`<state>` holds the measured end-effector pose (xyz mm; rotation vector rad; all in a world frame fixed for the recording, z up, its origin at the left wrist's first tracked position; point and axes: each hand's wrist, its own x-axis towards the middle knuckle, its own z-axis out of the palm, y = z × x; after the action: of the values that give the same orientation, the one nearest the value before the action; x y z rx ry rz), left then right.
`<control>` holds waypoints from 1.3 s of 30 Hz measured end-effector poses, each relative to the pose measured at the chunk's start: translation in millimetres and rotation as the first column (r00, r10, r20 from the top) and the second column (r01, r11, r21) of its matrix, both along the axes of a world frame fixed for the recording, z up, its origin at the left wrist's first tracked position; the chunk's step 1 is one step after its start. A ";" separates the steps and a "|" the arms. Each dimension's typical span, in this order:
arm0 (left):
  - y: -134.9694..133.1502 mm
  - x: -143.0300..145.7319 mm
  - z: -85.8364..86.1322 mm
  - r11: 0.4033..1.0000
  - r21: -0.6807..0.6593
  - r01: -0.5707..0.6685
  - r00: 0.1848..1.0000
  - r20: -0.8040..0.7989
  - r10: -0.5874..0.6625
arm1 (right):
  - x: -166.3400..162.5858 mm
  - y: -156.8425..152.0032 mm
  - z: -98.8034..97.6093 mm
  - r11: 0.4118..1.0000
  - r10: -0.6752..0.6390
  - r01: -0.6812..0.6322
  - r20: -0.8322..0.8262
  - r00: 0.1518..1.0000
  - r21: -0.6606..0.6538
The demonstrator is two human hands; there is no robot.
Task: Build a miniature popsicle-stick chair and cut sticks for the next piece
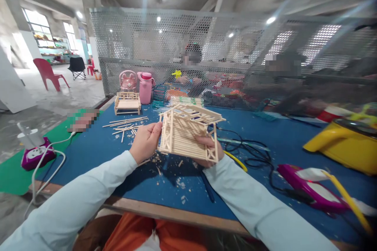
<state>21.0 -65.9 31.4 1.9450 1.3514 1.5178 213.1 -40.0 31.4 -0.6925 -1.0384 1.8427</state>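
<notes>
Holding a stick model (182,137) up off the blue mat (135,182), in front of the body, with one hand at each end. Likely held that way to share the weight and not squash the thin sticks. Pinching the left post of the model between thumb and bent fingers of the left hand (146,141), maybe to stop any wobble. Gripping the right end of the model with the right hand (208,141), reaching in over the row of slats and partly hidden by the crossed sticks. Too covered up to tell about every finger there. Tipping the slatted part toward the eyes, perhaps for a good look inside.

Having loose sticks (126,121) to the left of the model and a bit behind, perhaps for easy reach. Farther back and left of the model, having a small stick bench (127,105) set upright, maybe to be safe from bumps, and a pink bottle (145,90), perhaps to be away from elbows. Seeing wood scraps (182,184) below the model. Well to the right of the model, having a purple power strip (312,186), maybe put there to be out of the way.
</notes>
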 end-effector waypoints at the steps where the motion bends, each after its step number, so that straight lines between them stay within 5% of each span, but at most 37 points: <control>1: -0.3 -1.7 1.3 0.999 0.040 -0.035 0.996 -0.075 0.038 | -0.4 -0.4 0.2 1.000 -0.025 0.025 0.007 1.000 -0.011; 5: 2.3 -9.9 6.2 0.979 0.166 -0.119 0.954 -0.255 0.159 | -1.5 -1.9 5.2 0.996 -0.085 0.085 -0.005 0.996 -0.030; 11: 13.4 -22.8 8.5 0.943 0.118 -0.312 0.950 0.053 0.308 | 2.1 -4.1 18.2 0.989 -0.150 0.150 -0.082 0.985 0.000; 13: 11.6 -21.8 7.2 0.963 0.128 -0.239 0.969 0.089 0.229 | 2.7 -4.6 20.5 0.987 -0.161 0.158 -0.109 0.981 -0.033; 15: 6.4 -17.1 5.3 0.995 0.094 -0.029 0.999 0.020 0.027 | 2.8 -4.6 21.2 0.986 -0.163 0.157 -0.117 0.980 -0.065; 19: -2.9 -6.1 1.8 0.966 0.008 0.258 0.956 -0.144 -0.255 | 3.4 -2.6 18.0 0.990 -0.132 0.127 -0.085 0.988 -0.066; 24: -4.2 -7.0 1.4 0.969 0.011 0.248 0.956 -0.167 -0.242 | 5.7 0.8 9.8 0.993 -0.105 0.106 -0.033 0.994 0.043; 30: -11.2 -12.6 6.3 0.903 0.380 0.203 0.856 -0.516 0.024 | 9.6 0.7 8.8 0.995 -0.103 0.103 0.045 0.994 0.001; 32: -11.9 -14.8 9.6 0.879 0.453 0.150 0.838 -0.530 0.130 | 9.7 -0.4 10.2 0.993 -0.118 0.118 0.046 0.992 -0.002; 35: -4.4 -24.9 13.4 0.888 0.442 -0.128 0.871 -0.377 0.314 | 8.3 -2.0 11.7 0.992 -0.124 0.124 0.029 0.992 0.002; 37: 6.0 -36.8 12.9 0.907 0.291 -0.306 0.850 -0.346 0.398 | 6.8 -2.4 11.9 0.992 -0.124 0.124 0.020 0.992 -0.016; 39: 17.1 -49.4 9.3 0.926 0.086 -0.367 0.786 -0.504 0.359 | 5.1 -2.2 11.9 0.991 -0.133 0.133 -0.002 0.991 -0.027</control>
<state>-28.5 -48.8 40.7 2.2772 2.0580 1.1484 218.2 -42.2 43.3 -0.7562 -0.9435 1.7453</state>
